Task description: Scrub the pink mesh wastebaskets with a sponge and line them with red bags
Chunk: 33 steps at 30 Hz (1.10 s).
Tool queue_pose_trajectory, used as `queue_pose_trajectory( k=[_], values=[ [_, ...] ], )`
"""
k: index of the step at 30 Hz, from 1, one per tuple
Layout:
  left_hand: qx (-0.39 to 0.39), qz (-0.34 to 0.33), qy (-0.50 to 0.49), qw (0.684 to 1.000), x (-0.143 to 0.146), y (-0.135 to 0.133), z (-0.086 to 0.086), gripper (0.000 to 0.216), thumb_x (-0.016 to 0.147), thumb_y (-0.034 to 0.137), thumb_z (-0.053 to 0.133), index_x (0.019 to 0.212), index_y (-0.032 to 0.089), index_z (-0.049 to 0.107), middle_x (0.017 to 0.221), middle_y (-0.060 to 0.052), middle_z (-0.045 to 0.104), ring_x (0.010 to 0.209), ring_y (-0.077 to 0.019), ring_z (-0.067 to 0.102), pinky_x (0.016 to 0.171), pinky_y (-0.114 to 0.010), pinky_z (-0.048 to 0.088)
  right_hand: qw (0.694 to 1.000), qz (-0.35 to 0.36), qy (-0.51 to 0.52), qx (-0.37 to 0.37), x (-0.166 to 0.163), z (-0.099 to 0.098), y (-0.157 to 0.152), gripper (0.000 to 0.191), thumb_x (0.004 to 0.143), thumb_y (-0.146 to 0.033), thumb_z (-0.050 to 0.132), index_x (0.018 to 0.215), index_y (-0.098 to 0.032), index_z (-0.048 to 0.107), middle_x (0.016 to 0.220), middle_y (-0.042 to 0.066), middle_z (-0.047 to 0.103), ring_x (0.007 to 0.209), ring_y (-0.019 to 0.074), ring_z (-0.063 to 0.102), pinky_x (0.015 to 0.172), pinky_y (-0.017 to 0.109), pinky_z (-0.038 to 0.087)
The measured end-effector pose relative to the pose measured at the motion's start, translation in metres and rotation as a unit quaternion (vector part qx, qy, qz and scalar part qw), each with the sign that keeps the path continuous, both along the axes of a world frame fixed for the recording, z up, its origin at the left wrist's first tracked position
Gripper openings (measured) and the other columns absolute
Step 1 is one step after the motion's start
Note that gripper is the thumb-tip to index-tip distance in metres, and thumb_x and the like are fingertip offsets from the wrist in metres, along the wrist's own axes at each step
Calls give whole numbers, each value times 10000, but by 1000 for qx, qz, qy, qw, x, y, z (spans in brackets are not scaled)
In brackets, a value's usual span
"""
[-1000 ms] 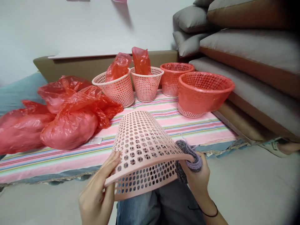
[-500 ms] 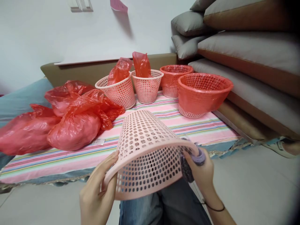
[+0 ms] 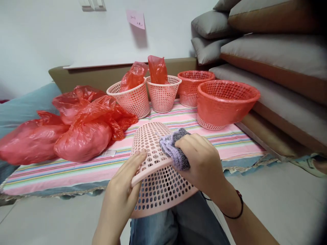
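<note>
A pale pink perforated plastic basket (image 3: 166, 190) lies tilted on its side above my lap, its open mouth toward me. My left hand (image 3: 125, 183) grips its rim at the left, fingers outside and thumb inside. In my right hand (image 3: 199, 160) is a purple and dark grey cloth (image 3: 176, 148), bunched and pressed against the basket's upper rim and outer wall. The basket's right side is partly hidden behind my right hand.
Two pink baskets (image 3: 163, 97) holding red plastic bags stand at the back of the striped cloth (image 3: 122, 170). Two more baskets (image 3: 227, 105) at right are lined with red bags. Full red bags (image 3: 84, 139) lie at left; stacked cushions (image 3: 276, 54) rise at right.
My right hand has moved left and up along the rim with the cloth, from the basket's right edge to its upper side. My left hand has shifted slightly right on the rim.
</note>
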<state>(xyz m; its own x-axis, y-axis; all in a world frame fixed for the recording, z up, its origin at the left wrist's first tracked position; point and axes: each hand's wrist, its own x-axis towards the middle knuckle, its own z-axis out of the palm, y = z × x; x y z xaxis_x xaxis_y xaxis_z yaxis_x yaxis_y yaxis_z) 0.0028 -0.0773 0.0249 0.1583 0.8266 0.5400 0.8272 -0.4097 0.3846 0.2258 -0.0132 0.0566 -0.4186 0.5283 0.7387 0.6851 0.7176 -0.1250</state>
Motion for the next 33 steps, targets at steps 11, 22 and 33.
queue_pose_trajectory(
  k=[11, 22, 33],
  values=[
    [-18, -34, -43, 998, -11, -12, -12, 503, 972, 231, 491, 1461, 347, 468, 1491, 6, 533, 1373, -190, 502, 1145, -350, 419, 995, -26, 93, -35, 12, -22, -9, 190, 849, -317, 641, 964, -224, 522, 836, 42, 603, 790, 234, 543, 696, 343, 410],
    [-22, -30, -76, 996, -17, -19, -14, 512, 965, 192, 490, 1443, 376, 488, 1480, 51, 543, 1367, -154, 504, 1155, -288, 399, 961, -77, 238, -120, 44, -74, -13, 262, 782, -291, 743, 929, -222, 538, 835, 9, 585, 724, 175, 571, 643, 286, 467],
    [-2, -6, -120, 993, -18, -22, -23, 499, 954, 183, 494, 1413, 372, 531, 1472, 32, 552, 1350, -192, 523, 1156, -346, 407, 692, -128, 586, -402, 27, -211, -36, 502, 695, -472, 797, 1079, -187, 641, 1033, 78, 722, 933, 248, 674, 813, 389, 549]
  ],
)
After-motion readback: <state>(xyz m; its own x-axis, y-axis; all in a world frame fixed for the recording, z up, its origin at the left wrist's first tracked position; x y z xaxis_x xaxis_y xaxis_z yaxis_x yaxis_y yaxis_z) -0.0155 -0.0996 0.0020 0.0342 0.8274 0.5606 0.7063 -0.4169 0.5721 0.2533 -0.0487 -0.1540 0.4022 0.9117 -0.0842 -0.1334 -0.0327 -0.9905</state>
